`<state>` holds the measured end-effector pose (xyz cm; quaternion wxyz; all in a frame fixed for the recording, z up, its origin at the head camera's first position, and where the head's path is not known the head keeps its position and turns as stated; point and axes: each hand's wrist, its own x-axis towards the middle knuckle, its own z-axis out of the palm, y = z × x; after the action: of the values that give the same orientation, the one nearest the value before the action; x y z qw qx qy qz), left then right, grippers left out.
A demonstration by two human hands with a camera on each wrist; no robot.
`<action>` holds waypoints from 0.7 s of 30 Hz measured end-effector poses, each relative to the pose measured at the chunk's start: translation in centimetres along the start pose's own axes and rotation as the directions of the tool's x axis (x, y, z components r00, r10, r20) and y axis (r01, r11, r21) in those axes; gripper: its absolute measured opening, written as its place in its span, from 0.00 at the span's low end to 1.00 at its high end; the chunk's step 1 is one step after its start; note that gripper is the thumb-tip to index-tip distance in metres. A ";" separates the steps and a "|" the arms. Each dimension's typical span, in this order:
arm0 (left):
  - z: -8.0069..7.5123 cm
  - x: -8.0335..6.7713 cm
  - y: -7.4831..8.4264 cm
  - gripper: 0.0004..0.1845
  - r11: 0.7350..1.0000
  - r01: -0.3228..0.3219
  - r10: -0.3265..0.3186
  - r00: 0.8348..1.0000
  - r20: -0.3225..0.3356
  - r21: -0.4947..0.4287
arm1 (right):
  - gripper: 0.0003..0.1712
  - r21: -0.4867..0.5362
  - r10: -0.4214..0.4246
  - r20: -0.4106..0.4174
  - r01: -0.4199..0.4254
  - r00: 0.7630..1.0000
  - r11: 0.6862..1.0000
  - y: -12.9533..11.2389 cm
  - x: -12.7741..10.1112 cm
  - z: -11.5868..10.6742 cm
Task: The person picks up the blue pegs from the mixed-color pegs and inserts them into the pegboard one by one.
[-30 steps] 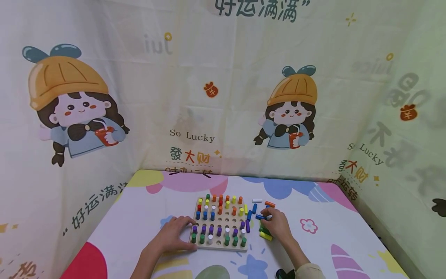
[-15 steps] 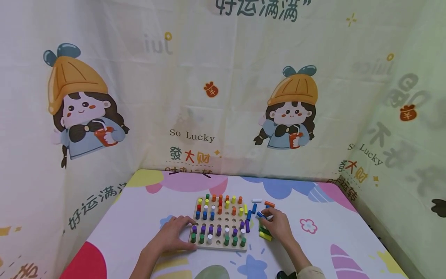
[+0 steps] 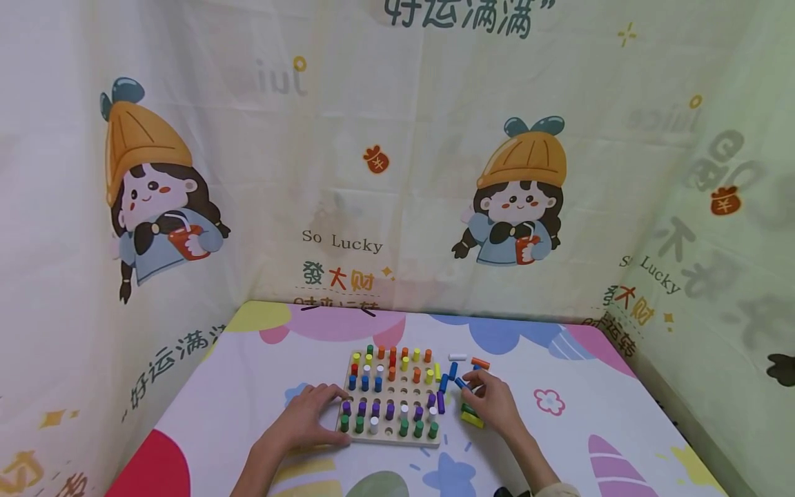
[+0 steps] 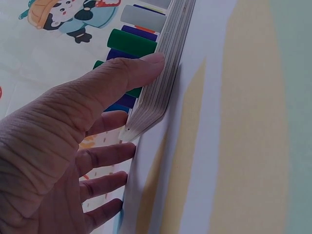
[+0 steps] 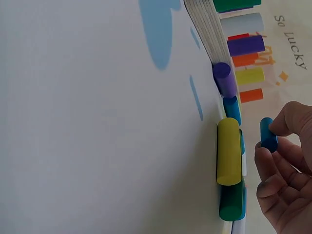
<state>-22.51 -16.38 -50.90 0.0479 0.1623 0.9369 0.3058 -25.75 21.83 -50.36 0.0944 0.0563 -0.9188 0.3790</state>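
A wooden pegboard (image 3: 397, 396) lies on the table, bearing rows of coloured pegs with several bare holes around its middle. My left hand (image 3: 303, 418) rests at the board's near left corner. In the left wrist view its thumb (image 4: 146, 68) presses the board's side and the other fingers spread loosely past the corner. To the right of the board, my right hand (image 3: 497, 402) pinches a blue peg (image 5: 268, 135) between thumb and fingertips, above the loose pegs. Near that hand lie a yellow peg (image 5: 229, 151) and a green peg (image 5: 231, 201).
Loose pegs lie along the board's right side, among them a purple peg (image 3: 441, 402), a white peg (image 3: 457, 357) and an orange peg (image 3: 480, 363). A printed cloth (image 3: 428, 207) hangs behind and beside the table (image 3: 522, 345).
The blue peg in my right hand has turned from nearly level to a steeper slant, and the hand has shifted very slightly left. My left hand and the pegboard stay put.
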 end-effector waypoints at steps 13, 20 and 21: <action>-0.2 -0.1 0.2 0.35 1.000 0.022 -0.022 1.000 0.009 -0.007 | 0.10 0.063 0.004 -0.002 -0.004 1.000 0.998 -1.5 -0.6 0.5; -0.1 0.0 0.2 0.36 1.000 0.008 -0.008 1.000 0.004 -0.002 | 0.09 0.126 0.010 -0.004 -0.010 1.000 0.992 -2.2 -0.6 0.8; -0.1 0.0 0.1 0.36 1.000 0.008 -0.008 1.000 0.004 0.000 | 0.09 0.134 0.002 -0.007 -0.001 1.000 0.991 -2.2 -0.7 0.8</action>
<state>-22.48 -16.31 -50.77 0.0509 0.1594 0.9374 0.3053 -24.82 19.70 -49.54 0.0932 0.0607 -0.8909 0.4403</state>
